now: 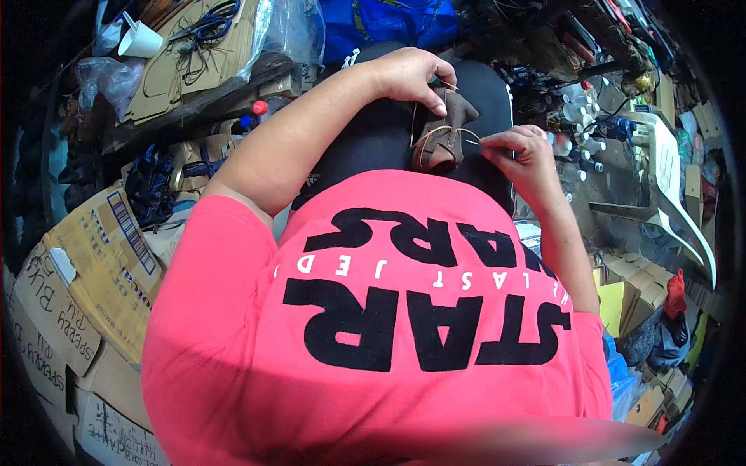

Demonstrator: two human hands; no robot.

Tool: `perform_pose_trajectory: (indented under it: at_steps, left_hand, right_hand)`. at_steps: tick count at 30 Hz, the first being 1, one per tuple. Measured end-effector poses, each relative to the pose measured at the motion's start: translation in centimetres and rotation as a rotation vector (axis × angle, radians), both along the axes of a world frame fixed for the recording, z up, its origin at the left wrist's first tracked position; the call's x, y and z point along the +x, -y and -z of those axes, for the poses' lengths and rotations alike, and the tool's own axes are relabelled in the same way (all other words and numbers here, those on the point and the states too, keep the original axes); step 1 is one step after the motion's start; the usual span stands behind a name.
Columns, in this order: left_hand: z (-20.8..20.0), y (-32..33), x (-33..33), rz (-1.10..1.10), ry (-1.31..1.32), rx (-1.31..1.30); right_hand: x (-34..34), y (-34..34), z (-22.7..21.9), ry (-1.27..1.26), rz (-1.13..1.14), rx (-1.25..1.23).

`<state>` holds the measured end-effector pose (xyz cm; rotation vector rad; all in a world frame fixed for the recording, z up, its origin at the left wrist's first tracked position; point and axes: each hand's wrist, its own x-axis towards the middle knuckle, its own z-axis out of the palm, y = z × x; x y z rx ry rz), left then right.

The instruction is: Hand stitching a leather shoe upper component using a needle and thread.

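Head view: one brown leather shoe (440,145) rests on the person's lap, between the two hands and over black trousers (353,128). Its rounded end faces the pink T-shirt (233,326). The left hand (416,78) is at the far end of the shoe; its fingers are closed on the leather, with the thumb pressed along the upper surface. The right hand (524,155) is to the right of the shoe, clear of the leather; its thumb and index finger are pinched together on a tan thread (466,131), which arcs across from the shoe. A thin, pale, needle-like sliver (472,142) projects from the same fingertips toward the shoe.

Surroundings, left side: scissors (208,27) with dark handles lie on stacked cardboard sheets (159,87); a white cup (141,40) is beside the stack. Cardboard boxes (113,268) are positioned lower down. Far side: a blue bag (404,25). Right side: clustered plastic bottles (576,109) and a red cloth (676,293).
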<state>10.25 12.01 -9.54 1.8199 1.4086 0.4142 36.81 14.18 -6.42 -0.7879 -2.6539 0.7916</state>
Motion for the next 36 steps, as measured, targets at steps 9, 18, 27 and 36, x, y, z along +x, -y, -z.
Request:
perform_pose_trajectory:
  at_steps: [9, 18, 27, 36]
  left_hand:
    - [0.1, 0.3, 0.1, -0.027, -0.007, 0.056]
    - [0.4, 0.4, 0.0, -0.043, 0.011, 0.061]
    - [0.7, 0.3, 0.0, -0.035, 0.010, 0.108]
    - [1.0, 0.7, 0.4, -0.015, 0.013, 0.187]
  right_hand:
    - [-1.9, -0.5, 0.5, -0.079, 0.062, -0.196]
    - [-2.7, -0.9, -1.3, 0.060, 0.050, -0.173]
    - [-2.8, -1.5, 1.0, -0.050, 0.012, -0.279]
    - [-2.8, -2.2, 3.5, -0.138, -0.027, -0.293]
